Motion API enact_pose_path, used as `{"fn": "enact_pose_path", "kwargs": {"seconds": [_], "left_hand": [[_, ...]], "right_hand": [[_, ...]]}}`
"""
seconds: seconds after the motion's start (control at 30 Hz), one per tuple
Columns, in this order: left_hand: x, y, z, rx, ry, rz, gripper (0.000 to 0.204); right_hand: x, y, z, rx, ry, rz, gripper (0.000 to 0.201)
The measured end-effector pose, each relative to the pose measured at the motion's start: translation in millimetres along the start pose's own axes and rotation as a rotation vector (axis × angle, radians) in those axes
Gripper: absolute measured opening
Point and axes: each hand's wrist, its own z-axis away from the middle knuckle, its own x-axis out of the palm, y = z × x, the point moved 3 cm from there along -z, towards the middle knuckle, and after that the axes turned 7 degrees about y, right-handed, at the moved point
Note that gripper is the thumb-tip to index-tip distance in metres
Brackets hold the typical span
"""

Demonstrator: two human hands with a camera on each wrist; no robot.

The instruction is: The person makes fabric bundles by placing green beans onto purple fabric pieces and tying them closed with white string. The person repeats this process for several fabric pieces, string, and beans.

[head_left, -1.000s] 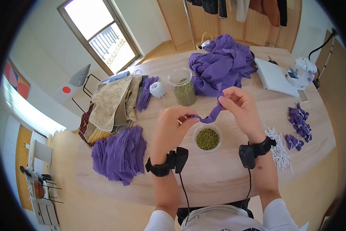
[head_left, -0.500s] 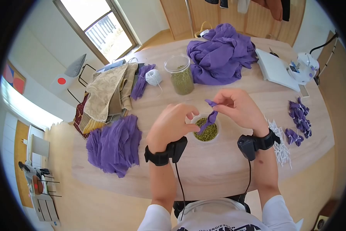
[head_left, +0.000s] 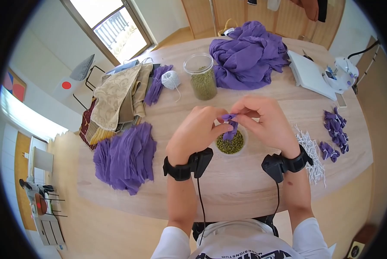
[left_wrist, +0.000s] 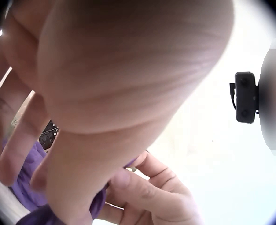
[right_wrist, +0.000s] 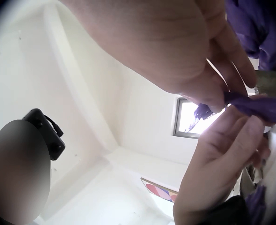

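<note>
A short strip of purple cloth (head_left: 230, 130) is bunched between my two hands, and its lower end hangs over a clear bowl (head_left: 246, 145) of small green beans (head_left: 230, 147). On its left side, my left hand (head_left: 193, 133) pinches the strip with thumb and fingertips. From the right, my right hand (head_left: 267, 121) pinches the upper end between thumb and forefinger. The fingertips of both hands nearly meet there. In the right wrist view, the cloth (right_wrist: 259, 108) runs past the left thumb. The left wrist view shows the left palm covering much of the cloth.
Behind the bowl stand a jar (head_left: 203, 84) of beans and a large purple cloth heap (head_left: 249, 56). Left lie purple pieces (head_left: 124, 157), folded fabrics (head_left: 113, 97) and a white yarn ball (head_left: 170, 80). Right are white strings (head_left: 310, 157), tied purple bundles (head_left: 335, 129) and a sewing machine (head_left: 342, 75).
The strip was stretched between both hands, then hung from the right hand while the left fingers spread open. Now the left hand pinches it again, and the hands have come together.
</note>
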Motion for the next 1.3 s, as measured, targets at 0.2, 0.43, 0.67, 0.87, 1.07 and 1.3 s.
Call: {"fn": "enact_pose_path", "kwargs": {"seconds": [0.2, 0.43, 0.67, 0.87, 1.07, 1.3], "left_hand": [[-2.3, 7.2, -0.8, 0.019, 0.076, 0.030, 0.015], [-2.7, 0.7, -0.3, 0.060, 0.079, 0.004, 0.017], [-4.2, -0.9, 0.0, 0.079, 0.103, -0.021, 0.017], [-4.2, 4.2, 0.2, 0.093, 0.133, 0.019, 0.016], [-7.4, 0.5, 0.1, 0.134, 0.114, 0.069, 0.014], [-4.5, -4.4, -1.0, 0.161, 0.125, 0.112, 0.011]], "right_hand": [[-1.0, -2.5, -0.2, -0.054, 0.022, -0.023, 0.015], [0.0, -10.1, -1.0, -0.073, 0.075, 0.104, 0.025], [0.1, 10.6, -3.2, 0.040, 0.019, 0.065, 0.015], [-0.4, 11.7, -3.9, 0.035, 0.029, -0.023, 0.011], [-7.7, 17.6, -4.6, 0.067, 0.098, 0.043, 0.013], [-5.3, 12.4, -5.7, 0.090, 0.169, -0.066, 0.015]]}}
